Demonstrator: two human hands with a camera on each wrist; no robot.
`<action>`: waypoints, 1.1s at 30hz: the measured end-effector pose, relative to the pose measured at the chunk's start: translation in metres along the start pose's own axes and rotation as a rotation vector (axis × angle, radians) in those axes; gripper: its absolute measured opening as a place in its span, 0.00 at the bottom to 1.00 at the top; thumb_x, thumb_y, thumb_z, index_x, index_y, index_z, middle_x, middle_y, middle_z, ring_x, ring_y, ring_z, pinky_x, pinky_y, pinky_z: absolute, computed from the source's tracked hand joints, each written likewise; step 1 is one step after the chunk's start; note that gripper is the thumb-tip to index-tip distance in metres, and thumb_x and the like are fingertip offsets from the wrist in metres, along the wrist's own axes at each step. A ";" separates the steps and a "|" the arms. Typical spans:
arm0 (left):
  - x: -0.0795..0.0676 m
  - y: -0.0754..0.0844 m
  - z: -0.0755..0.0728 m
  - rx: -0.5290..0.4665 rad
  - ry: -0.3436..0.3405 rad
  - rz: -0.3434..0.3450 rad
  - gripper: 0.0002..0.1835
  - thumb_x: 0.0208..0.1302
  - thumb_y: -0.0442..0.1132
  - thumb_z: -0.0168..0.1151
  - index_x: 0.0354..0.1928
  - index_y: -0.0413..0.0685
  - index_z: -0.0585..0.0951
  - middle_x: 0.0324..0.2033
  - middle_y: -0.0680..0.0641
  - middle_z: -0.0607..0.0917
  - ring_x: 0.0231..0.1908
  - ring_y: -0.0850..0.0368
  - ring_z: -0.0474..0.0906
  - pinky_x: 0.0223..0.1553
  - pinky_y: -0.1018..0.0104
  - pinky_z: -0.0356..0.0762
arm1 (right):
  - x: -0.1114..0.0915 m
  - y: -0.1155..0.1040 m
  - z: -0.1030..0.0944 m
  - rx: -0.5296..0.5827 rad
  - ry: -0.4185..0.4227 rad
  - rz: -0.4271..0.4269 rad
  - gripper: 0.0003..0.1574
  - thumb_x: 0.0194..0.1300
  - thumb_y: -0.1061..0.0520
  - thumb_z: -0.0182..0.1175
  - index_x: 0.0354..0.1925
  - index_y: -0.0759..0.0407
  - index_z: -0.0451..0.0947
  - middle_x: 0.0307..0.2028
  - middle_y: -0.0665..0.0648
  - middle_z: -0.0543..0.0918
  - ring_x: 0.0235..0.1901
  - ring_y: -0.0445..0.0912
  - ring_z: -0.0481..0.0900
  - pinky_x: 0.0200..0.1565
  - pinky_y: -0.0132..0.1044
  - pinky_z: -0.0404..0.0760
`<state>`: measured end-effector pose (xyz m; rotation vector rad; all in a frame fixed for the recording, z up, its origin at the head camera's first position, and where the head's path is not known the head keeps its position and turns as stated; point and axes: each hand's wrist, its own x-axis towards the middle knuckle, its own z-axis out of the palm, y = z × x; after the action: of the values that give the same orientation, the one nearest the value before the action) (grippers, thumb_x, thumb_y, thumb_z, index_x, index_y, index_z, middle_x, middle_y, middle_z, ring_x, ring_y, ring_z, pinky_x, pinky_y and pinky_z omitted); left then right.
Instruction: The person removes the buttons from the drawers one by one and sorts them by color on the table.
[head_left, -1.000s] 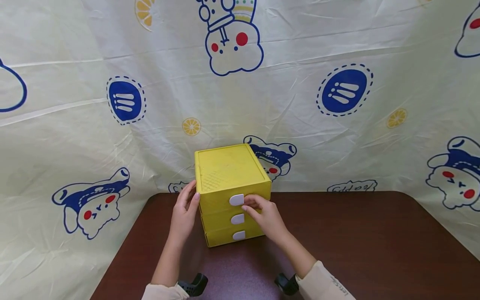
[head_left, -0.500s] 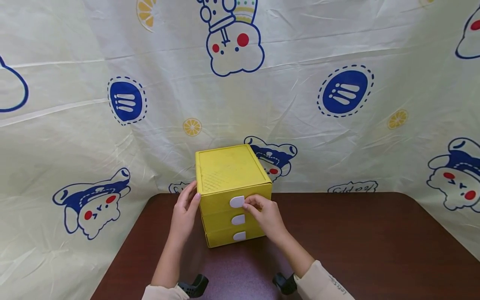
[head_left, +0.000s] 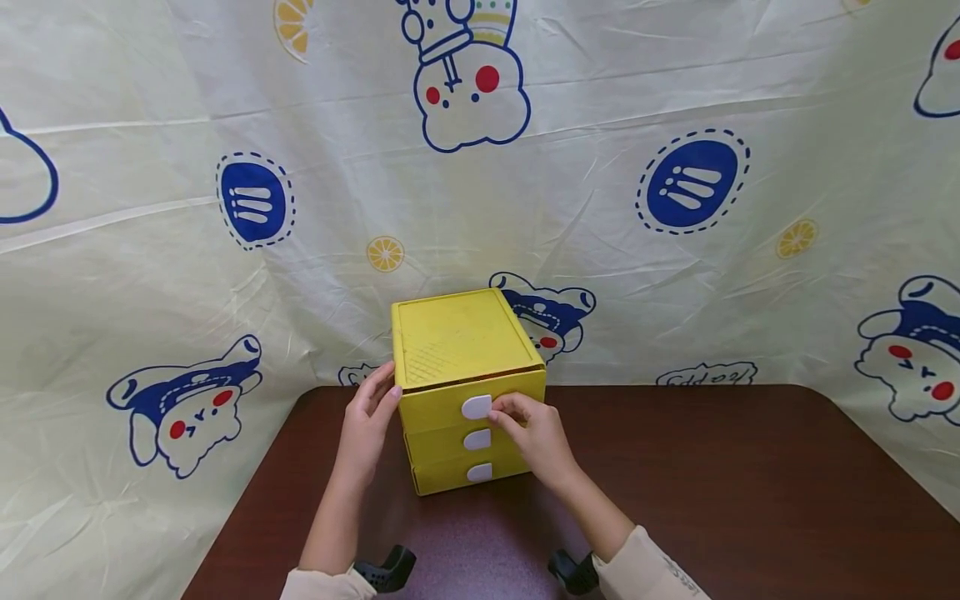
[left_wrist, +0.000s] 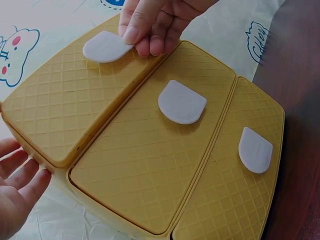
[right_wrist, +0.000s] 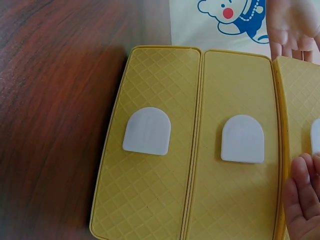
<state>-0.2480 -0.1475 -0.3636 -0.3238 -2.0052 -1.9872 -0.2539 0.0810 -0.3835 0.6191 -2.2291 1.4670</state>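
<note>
A yellow three-drawer box (head_left: 465,337) stands on the table, its waffle-textured front facing me. Each drawer carries a white rounded pull tab. With thumb and fingers, my right hand (head_left: 536,433) pinches the edge of the top drawer's white tab (left_wrist: 104,47). That top drawer (head_left: 431,410) sticks out slightly, a thin dark gap showing under the lid's front edge. Against the box's left side, near the upper front corner, rests my left hand (head_left: 366,425), fingers extended. The middle drawer (left_wrist: 145,145) and bottom drawer (right_wrist: 150,190) sit flush.
The dark reddish-brown table (head_left: 712,483) extends on both sides of the box. Behind it hangs a pale cloth (head_left: 600,250) printed with cartoon figures and orange slices. Black wrist devices (head_left: 573,571) are strapped below both hands.
The top drawer has come slightly forward, opening a thin gap under the lid. My right hand has moved a little toward me with its tab; the left hand stays at the box's side.
</note>
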 end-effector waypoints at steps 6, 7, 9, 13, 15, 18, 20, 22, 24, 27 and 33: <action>0.001 0.001 -0.001 -0.008 -0.005 -0.033 0.22 0.66 0.38 0.52 0.61 0.45 0.66 0.59 0.47 0.66 0.58 0.57 0.63 0.57 0.60 0.62 | -0.005 -0.002 -0.002 -0.007 -0.008 0.007 0.02 0.54 0.61 0.63 0.28 0.58 0.78 0.23 0.48 0.79 0.26 0.40 0.76 0.33 0.32 0.79; 0.001 0.001 -0.001 -0.010 -0.005 -0.036 0.22 0.66 0.39 0.52 0.61 0.45 0.66 0.59 0.47 0.66 0.58 0.57 0.63 0.57 0.60 0.62 | -0.006 -0.003 -0.003 -0.009 -0.011 0.002 0.02 0.54 0.61 0.63 0.29 0.58 0.78 0.23 0.48 0.79 0.26 0.40 0.76 0.33 0.31 0.78; 0.000 0.001 -0.001 -0.012 -0.004 -0.039 0.23 0.65 0.40 0.52 0.61 0.45 0.66 0.59 0.48 0.66 0.58 0.57 0.62 0.57 0.60 0.62 | -0.009 -0.005 -0.004 -0.009 -0.012 0.003 0.02 0.54 0.61 0.63 0.29 0.57 0.78 0.23 0.48 0.79 0.26 0.40 0.75 0.33 0.31 0.78; 0.000 0.002 -0.001 -0.019 -0.005 -0.042 0.23 0.65 0.40 0.53 0.61 0.46 0.66 0.59 0.47 0.66 0.58 0.57 0.62 0.58 0.59 0.61 | -0.014 -0.009 -0.006 -0.011 -0.006 -0.007 0.03 0.53 0.62 0.64 0.29 0.57 0.78 0.24 0.46 0.79 0.27 0.39 0.76 0.33 0.31 0.78; 0.000 0.001 -0.001 -0.020 -0.009 -0.043 0.23 0.65 0.40 0.53 0.61 0.45 0.67 0.59 0.47 0.66 0.58 0.57 0.62 0.58 0.58 0.61 | -0.016 -0.009 -0.007 -0.009 -0.002 0.000 0.03 0.53 0.63 0.64 0.29 0.56 0.79 0.23 0.44 0.79 0.27 0.39 0.76 0.33 0.31 0.79; 0.000 0.001 -0.001 -0.018 -0.014 -0.041 0.23 0.65 0.40 0.53 0.61 0.45 0.67 0.59 0.47 0.67 0.58 0.56 0.62 0.58 0.58 0.61 | -0.019 -0.010 -0.008 -0.012 0.001 0.008 0.03 0.52 0.62 0.64 0.28 0.55 0.79 0.23 0.43 0.78 0.26 0.40 0.76 0.33 0.31 0.79; 0.000 0.000 -0.001 -0.017 -0.013 -0.036 0.23 0.65 0.41 0.53 0.61 0.45 0.67 0.59 0.47 0.67 0.58 0.56 0.62 0.58 0.59 0.61 | -0.021 -0.010 -0.008 -0.010 -0.002 0.017 0.03 0.53 0.62 0.64 0.28 0.55 0.79 0.23 0.43 0.78 0.26 0.40 0.76 0.33 0.31 0.78; 0.001 -0.001 -0.001 -0.013 -0.009 -0.039 0.23 0.65 0.42 0.53 0.61 0.47 0.67 0.59 0.49 0.67 0.58 0.57 0.62 0.58 0.60 0.61 | -0.023 -0.013 -0.009 -0.014 -0.007 0.034 0.03 0.53 0.62 0.63 0.28 0.55 0.79 0.23 0.43 0.78 0.26 0.40 0.76 0.32 0.30 0.78; 0.001 -0.001 -0.001 -0.008 -0.003 -0.043 0.24 0.64 0.43 0.54 0.61 0.48 0.67 0.59 0.50 0.67 0.58 0.57 0.63 0.57 0.61 0.62 | -0.026 -0.019 -0.011 -0.015 -0.011 0.054 0.03 0.53 0.62 0.63 0.28 0.55 0.79 0.23 0.43 0.78 0.26 0.39 0.75 0.32 0.30 0.77; 0.001 -0.002 -0.001 -0.001 0.003 -0.047 0.24 0.64 0.44 0.54 0.61 0.48 0.67 0.59 0.50 0.67 0.58 0.58 0.62 0.57 0.61 0.62 | -0.031 -0.035 -0.014 -0.017 -0.006 0.056 0.04 0.53 0.65 0.63 0.27 0.58 0.78 0.22 0.46 0.78 0.24 0.39 0.74 0.28 0.30 0.75; 0.001 -0.002 -0.001 -0.007 0.004 -0.048 0.24 0.64 0.44 0.54 0.62 0.48 0.66 0.59 0.50 0.67 0.58 0.58 0.63 0.57 0.63 0.62 | -0.040 -0.045 -0.018 -0.032 0.011 -0.001 0.04 0.52 0.67 0.63 0.27 0.61 0.78 0.21 0.51 0.79 0.21 0.38 0.71 0.21 0.30 0.72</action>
<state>-0.2493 -0.1490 -0.3655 -0.2759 -2.0226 -2.0221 -0.1943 0.0872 -0.3653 0.6006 -2.2397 1.4274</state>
